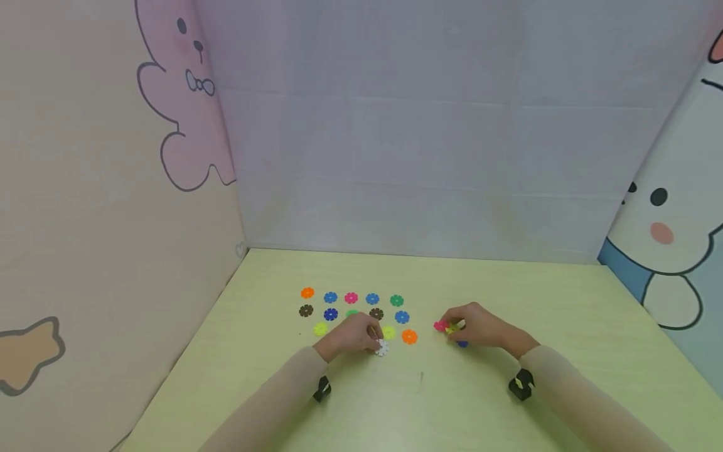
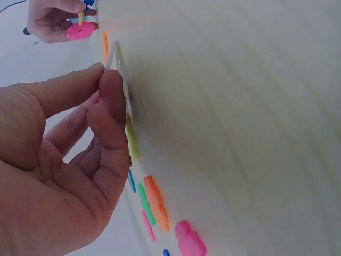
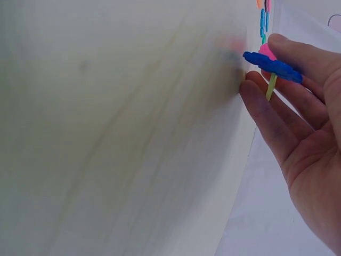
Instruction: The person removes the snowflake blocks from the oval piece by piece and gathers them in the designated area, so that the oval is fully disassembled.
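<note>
My left hand [image 1: 351, 334] pinches a white notched plastic disc [image 1: 382, 348] between thumb and index finger, low over the table. In the left wrist view the white disc [image 2: 111, 55] appears edge-on at the fingertips. To the right, my right hand [image 1: 480, 325] grips a small joined cluster of such discs: a pink disc [image 1: 439, 326], a yellow disc [image 1: 452, 328] and a blue disc [image 1: 463, 344]. Seen from the right wrist, the blue disc [image 3: 273, 66] lies under the thumb, with the yellow disc [image 3: 272, 86] slotted crosswise into it. Fingers partly hide the pink one.
Rows of loose discs lie flat on the pale table [image 1: 226, 389], including an orange disc [image 1: 409, 337], a brown disc [image 1: 306, 311] and a green disc [image 1: 397, 301]. The left hand partly covers the front row. Cloth walls [image 1: 429, 144] stand behind and at both sides.
</note>
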Action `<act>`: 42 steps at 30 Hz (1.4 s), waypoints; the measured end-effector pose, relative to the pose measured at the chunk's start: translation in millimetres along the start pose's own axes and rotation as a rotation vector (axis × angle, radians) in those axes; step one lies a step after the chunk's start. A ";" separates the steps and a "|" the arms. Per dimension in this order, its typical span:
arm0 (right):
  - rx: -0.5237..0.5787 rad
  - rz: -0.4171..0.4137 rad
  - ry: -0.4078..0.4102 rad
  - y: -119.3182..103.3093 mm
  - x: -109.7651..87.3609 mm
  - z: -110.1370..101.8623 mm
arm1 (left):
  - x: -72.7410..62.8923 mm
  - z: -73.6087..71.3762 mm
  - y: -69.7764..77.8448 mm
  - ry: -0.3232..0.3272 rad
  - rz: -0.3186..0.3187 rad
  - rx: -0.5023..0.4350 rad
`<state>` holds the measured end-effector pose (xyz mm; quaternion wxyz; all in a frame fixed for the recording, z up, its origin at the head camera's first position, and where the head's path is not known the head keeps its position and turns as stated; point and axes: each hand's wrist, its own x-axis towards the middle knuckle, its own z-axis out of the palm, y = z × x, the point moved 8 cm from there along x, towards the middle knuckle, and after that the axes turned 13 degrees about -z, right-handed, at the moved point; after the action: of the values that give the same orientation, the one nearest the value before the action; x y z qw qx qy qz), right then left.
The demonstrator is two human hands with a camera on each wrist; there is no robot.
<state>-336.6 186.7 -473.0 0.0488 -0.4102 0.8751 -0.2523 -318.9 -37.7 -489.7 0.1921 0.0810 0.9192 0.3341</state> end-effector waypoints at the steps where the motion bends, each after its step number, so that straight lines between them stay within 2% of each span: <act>1: 0.002 0.001 -0.001 -0.2 0.0 -0.1 | 0.2 -0.9 0.2 0.002 -0.004 0.003; 8: 0.011 -0.005 -0.008 -2.7 0.2 -0.8 | 4.8 -2.7 6.0 -0.004 -0.021 -0.014; 18: 0.025 -0.030 0.002 -4.7 0.9 -1.0 | 19.0 9.2 32.5 -0.011 0.013 -0.119; 22: 0.048 -0.082 0.019 -6.4 1.4 -1.0 | 23.9 16.2 45.0 -0.026 0.051 -0.169; 26: 0.036 -0.125 0.034 -7.2 2.1 -1.4 | 29.1 21.3 55.1 -0.022 0.065 -0.180; 33: 0.026 -0.067 0.025 -3.8 2.2 -0.4 | 42.1 27.7 64.3 0.025 0.055 -0.171; 42: 0.082 -0.077 0.041 -9.0 4.1 -1.1 | 48.7 38.6 71.9 0.036 0.056 -0.228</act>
<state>-333.4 179.3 -467.2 0.0380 -0.4360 0.8483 -0.2982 -346.1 53.2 -485.0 0.1743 0.0782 0.8758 0.4432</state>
